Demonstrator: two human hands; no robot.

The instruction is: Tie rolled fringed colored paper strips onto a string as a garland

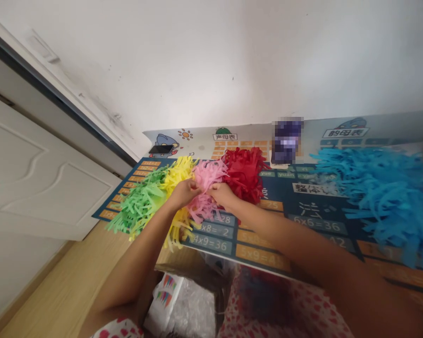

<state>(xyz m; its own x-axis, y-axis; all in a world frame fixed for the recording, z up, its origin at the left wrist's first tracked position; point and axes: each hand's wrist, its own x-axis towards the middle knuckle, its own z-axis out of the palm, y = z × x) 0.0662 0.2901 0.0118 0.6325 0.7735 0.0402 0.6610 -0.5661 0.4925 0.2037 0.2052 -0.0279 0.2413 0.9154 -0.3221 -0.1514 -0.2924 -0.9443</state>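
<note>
Printed times-table mat (pixel 262 256) lies under coloured paper fringes. Left hand (pixel 184 194) and right hand (pixel 223 195) sit nearly closed, both pinching the pink paper fringe (pixel 207 174).

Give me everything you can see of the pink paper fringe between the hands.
The pink paper fringe is a loose, crumpled bunch of thin, narrow strips, looking like tissue or crepe paper, with ragged, untidy ends. It is gathered between the left hand and right hand, with strips fanning above and below them. Behind it sits the red paper fringe, and beside it the yellow paper fringe. Its lower strips lie over the printed desk mat.
</note>
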